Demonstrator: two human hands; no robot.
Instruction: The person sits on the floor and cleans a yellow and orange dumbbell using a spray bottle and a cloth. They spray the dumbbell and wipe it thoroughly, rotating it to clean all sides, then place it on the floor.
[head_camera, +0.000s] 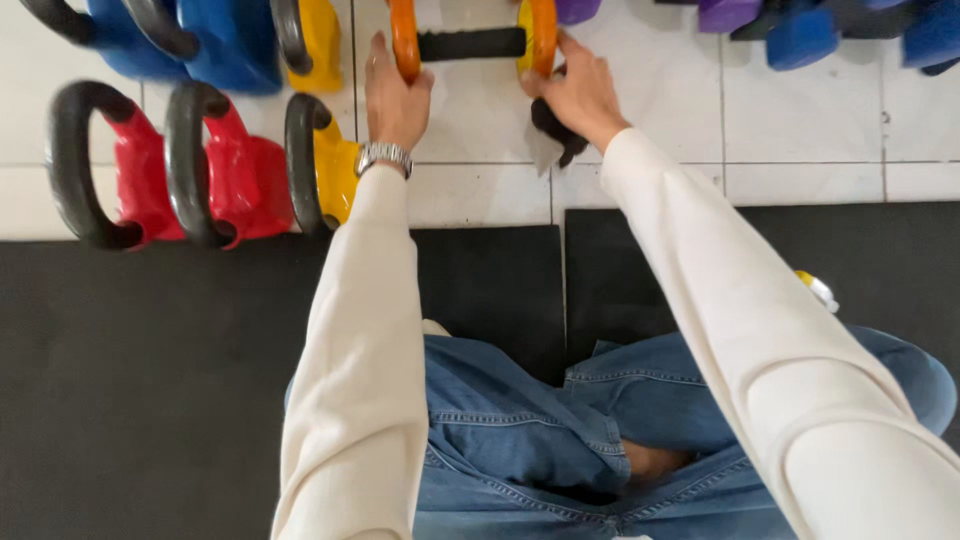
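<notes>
- The left hand (393, 95) has its fingers (377, 50) stretched forward and laid flat against the orange end (404, 35) of a dumbbell (470, 42), thumb out to the side; they press on it rather than curl around it.
- The right hand (578, 92) rests its fingers (568, 45) on the dumbbell's other orange end (541, 35), and a dark cloth (552, 133) is bunched under the palm, hanging toward the floor.
- The dumbbell lies crosswise on the white tiled floor (800, 120), at the top of the view, its black grip (470, 43) running between the two hands.
- A metal wristwatch (384, 155) sits on the left wrist; both arms wear cream sleeves (700, 290).
- Just left of the left hand stand two yellow kettlebells (322, 165), then two red kettlebells (190, 170), with blue kettlebells (200, 35) behind them.
- Purple and blue weights (800, 35) lie at the upper right, well apart from the hands.
- Nearer the person, black mats (150, 350) cover the floor, and knees in blue jeans (560, 430) rest on them.
</notes>
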